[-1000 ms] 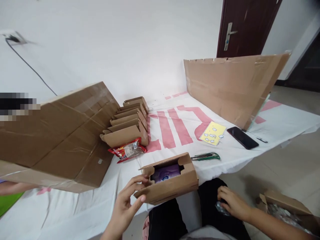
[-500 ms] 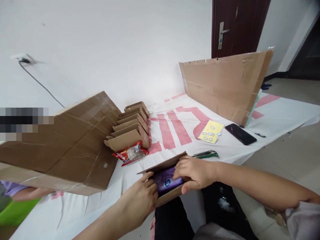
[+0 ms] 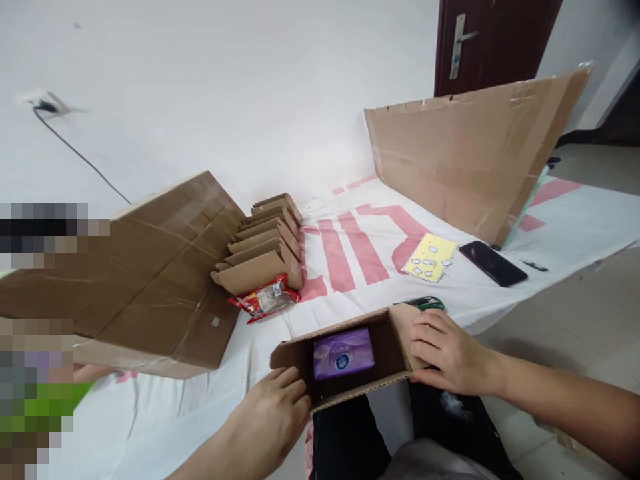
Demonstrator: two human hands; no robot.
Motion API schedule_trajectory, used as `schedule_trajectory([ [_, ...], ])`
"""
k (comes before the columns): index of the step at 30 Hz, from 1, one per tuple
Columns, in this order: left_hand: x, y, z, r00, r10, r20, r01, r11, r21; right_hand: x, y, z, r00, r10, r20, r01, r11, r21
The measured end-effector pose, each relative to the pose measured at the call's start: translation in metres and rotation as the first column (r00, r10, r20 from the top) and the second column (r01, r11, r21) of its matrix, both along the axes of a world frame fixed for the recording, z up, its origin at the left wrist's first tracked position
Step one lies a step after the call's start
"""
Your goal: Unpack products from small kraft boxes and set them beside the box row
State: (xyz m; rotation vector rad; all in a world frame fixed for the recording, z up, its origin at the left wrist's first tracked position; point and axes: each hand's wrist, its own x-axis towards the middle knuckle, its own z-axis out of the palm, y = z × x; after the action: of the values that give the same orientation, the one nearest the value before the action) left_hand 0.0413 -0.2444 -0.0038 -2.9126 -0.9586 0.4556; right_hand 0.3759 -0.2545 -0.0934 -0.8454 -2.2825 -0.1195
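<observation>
Head view: the left hand [image 3: 281, 412] and right hand [image 3: 450, 353] clamp opposite ends of an open, oblong brown corrugated-cardboard box [image 3: 401, 329], apparently steadying it; inside, left of centre, lies a glossy purple plastic-wrapped packet [image 3: 344, 353]. Beyond: a crinkled red-and-clear plastic bag [image 3: 265, 301], beside close-ranked brown cardboard boxes [image 3: 260, 268].

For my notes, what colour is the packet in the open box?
The packet is mostly purple, clearest in the head view.

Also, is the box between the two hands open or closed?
Open: the purple packet shows inside through the box's uncovered top.
</observation>
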Motion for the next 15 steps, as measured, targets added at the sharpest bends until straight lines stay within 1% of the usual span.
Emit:
schedule_trajectory([
  [2,0.005,0.004,0.013,0.995,0.094,-0.021,-0.096,0.981,-0.171,-0.003,-0.005,-0.007,0.999,0.005,-0.032,-0.006,0.999,-0.034],
  [4,0.013,0.011,0.028,0.982,0.189,-0.006,-0.179,0.916,-0.359,-0.007,-0.008,-0.011,0.999,0.033,-0.026,-0.034,0.998,-0.059],
  [5,0.018,0.015,0.034,0.972,0.234,0.012,-0.207,0.883,-0.422,-0.009,-0.009,-0.013,0.999,0.048,-0.022,-0.049,0.997,-0.064],
  [6,0.023,0.019,0.039,0.961,0.275,0.022,-0.237,0.862,-0.448,-0.011,-0.010,-0.015,0.998,0.058,-0.024,-0.060,0.996,-0.063],
  [7,0.029,0.023,0.042,0.951,0.309,0.010,-0.274,0.857,-0.436,-0.012,-0.010,-0.016,0.997,0.064,-0.033,-0.066,0.996,-0.059],
  [9,0.039,0.032,0.038,0.941,0.330,-0.072,-0.335,0.883,-0.328,-0.014,-0.010,-0.018,0.996,0.061,-0.064,-0.063,0.997,-0.039],
  [10,0.043,0.036,0.033,0.943,0.308,-0.124,-0.331,0.902,-0.278,-0.015,-0.009,-0.019,0.996,0.053,-0.078,-0.055,0.998,-0.028],
  [12,0.049,0.045,0.019,0.952,0.240,-0.193,-0.282,0.929,-0.238,-0.017,-0.008,-0.021,0.995,0.029,-0.099,-0.030,0.999,-0.011],
  [15,0.053,0.059,-0.003,0.966,0.171,-0.193,-0.215,0.947,-0.237,-0.020,-0.005,-0.024,0.993,0.003,-0.120,-0.005,1.000,-0.016],
])
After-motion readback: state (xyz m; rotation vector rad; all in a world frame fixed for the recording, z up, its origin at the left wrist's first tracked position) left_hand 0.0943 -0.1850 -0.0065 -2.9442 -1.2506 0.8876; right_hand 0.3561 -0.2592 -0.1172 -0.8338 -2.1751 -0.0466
